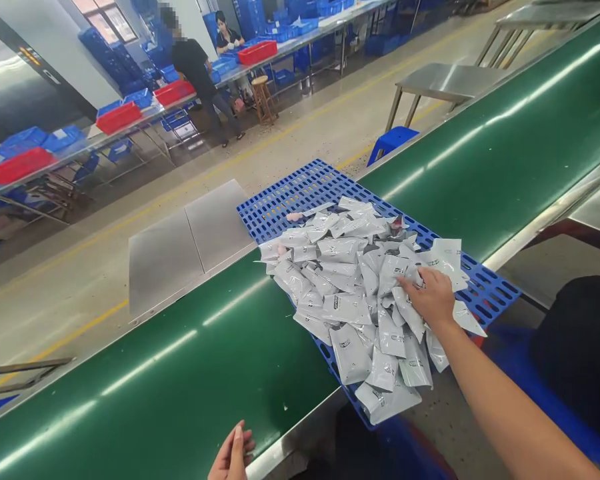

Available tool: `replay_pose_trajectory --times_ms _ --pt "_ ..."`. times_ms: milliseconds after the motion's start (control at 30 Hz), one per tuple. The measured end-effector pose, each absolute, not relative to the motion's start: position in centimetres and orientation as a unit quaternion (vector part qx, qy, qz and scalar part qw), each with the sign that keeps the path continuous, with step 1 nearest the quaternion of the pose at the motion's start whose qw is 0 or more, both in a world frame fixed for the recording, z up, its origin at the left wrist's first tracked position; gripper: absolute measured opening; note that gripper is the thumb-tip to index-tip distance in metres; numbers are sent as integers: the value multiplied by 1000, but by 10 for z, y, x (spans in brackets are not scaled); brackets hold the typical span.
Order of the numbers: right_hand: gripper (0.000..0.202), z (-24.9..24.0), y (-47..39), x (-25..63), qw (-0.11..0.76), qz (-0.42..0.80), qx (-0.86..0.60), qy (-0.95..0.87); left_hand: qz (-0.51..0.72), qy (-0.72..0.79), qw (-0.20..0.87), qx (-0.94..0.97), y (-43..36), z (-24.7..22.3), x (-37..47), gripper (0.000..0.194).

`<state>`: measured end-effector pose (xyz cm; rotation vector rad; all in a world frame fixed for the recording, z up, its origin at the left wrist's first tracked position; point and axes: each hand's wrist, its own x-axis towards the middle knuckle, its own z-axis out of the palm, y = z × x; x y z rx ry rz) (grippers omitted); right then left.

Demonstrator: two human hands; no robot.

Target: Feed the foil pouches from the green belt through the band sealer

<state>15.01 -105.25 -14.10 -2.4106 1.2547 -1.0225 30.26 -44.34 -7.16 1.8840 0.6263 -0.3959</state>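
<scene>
A heap of small silver-white foil pouches (347, 310) with dark printed labels lies on a blue slotted plastic tray (290, 197), which rests across a green conveyor belt (180, 387). My right hand (433, 297) reaches over the right side of the heap, thumb and forefinger apart, fingertips at the pouches; no pouch is visibly gripped. Low in the picture, my left hand (233, 453) hovers by the belt's near edge, away from the pouches. Its fingers are loosely bent, the thumb stands apart, and nothing shows in it. A small pink item (295, 217) sits near the heap's far edge.
Steel side tables (440, 79) and a blue stool (393, 140) stand beyond the belt. A steel plate (165, 260) adjoins its far edge. Across the aisle, two people work at a long bench with red bins (257, 52) and blue bins. A dark seat-like shape (575, 353) is at right.
</scene>
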Motion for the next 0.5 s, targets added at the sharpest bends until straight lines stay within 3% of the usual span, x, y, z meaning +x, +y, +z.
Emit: replay_pose_trajectory --times_ms 167,500 --pt "43 -151 -1055 149 84 -383 -835 385 -170 215 517 811 -478 -64 302 87" --pt "31 -128 -1056 151 90 -431 -799 410 -167 150 492 841 -493 -57 288 93"
